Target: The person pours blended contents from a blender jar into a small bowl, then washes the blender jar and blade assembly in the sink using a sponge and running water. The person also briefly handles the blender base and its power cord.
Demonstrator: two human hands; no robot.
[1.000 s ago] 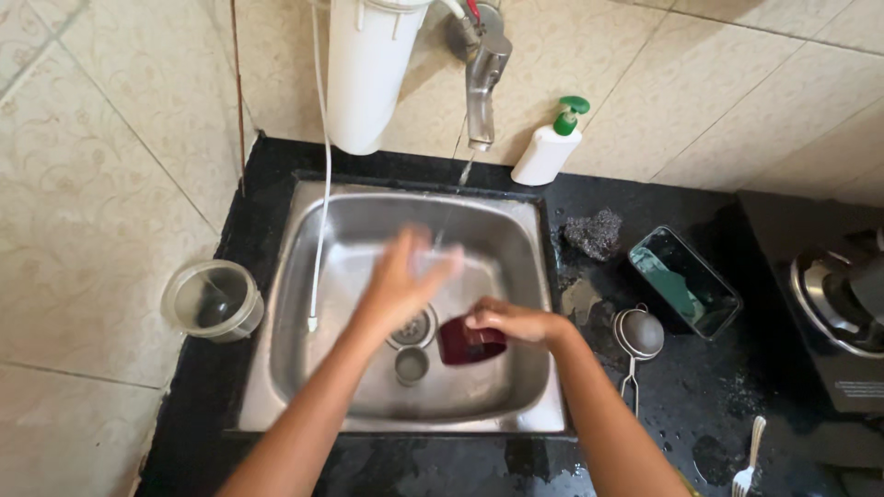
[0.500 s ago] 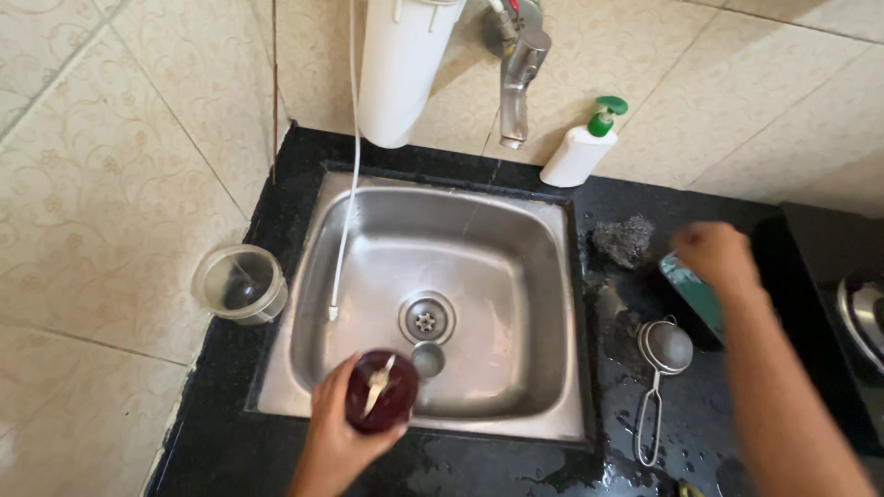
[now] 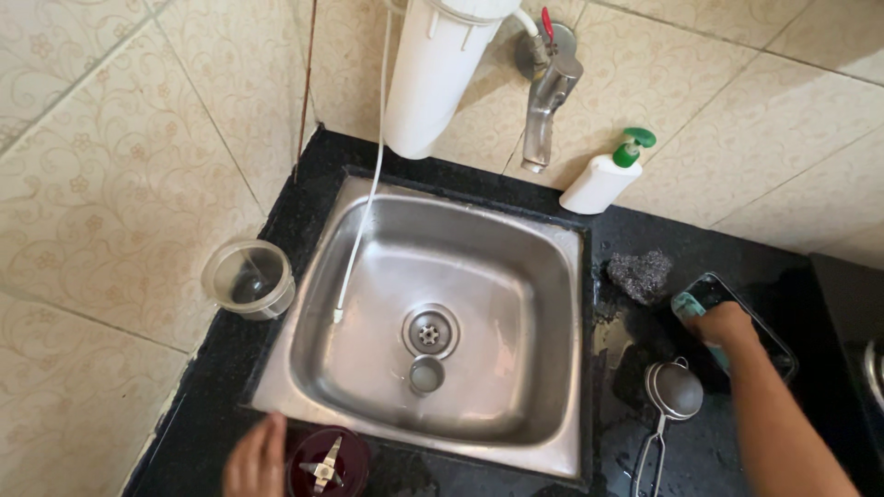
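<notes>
Left hand [image 3: 256, 457] clamped on dark red blender jar [image 3: 327, 463] at sink [image 3: 304, 368] front, right hand [image 3: 723, 324] closed on green sponge [image 3: 688, 305] in tray [image 3: 773, 340] beside steel scrubber [image 3: 639, 274]

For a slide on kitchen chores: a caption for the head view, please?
Left hand holds a maroon blender jar at the steel sink; right hand reaches a green sponge.

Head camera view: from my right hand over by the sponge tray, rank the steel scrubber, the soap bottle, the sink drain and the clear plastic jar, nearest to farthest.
From the right hand:
1. Steel scrubber, just to its left on the black counter.
2. Soap bottle, up against the wall tiles.
3. Sink drain, mid-basin.
4. Clear plastic jar, on the counter beyond the sink's far left edge.
</notes>
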